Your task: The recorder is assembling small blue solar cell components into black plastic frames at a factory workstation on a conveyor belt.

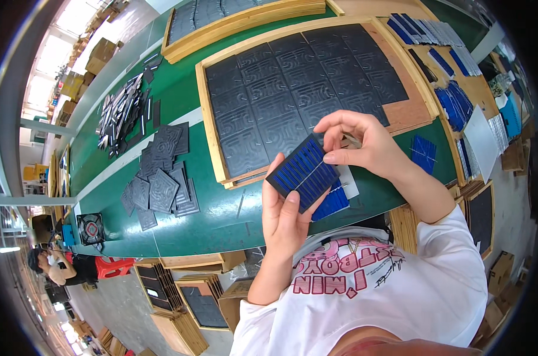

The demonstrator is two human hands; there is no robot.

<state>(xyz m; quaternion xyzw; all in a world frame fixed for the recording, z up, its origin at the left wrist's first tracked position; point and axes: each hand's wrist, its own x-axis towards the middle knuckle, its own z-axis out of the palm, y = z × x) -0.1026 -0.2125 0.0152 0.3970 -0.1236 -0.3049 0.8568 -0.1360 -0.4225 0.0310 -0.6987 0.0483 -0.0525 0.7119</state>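
Observation:
My left hand (pixel 284 222) grips a small solar panel (pixel 304 172) with blue cells and a black border, its thumb lying on the panel's face. At the panel's upper right edge is my right hand (pixel 357 142), fingers curled and thumb tip against the edge; whether a small strip is also pinched there cannot be made out. Just below the panel, blue cell pieces (pixel 333 203) and a white sheet (pixel 348 181) lie on the green table (pixel 221 222). Another blue cell piece (pixel 423 154) lies right of my right forearm.
Beyond my hands lies a wooden-framed tray (pixel 212 127) of black square plates; another wooden tray (pixel 239 29) stands behind it. Loose black plates (pixel 162 187) and black strips (pixel 123 115) are piled at left, near a fan (pixel 91 228). Blue cells (pixel 453 105) fill a board at right.

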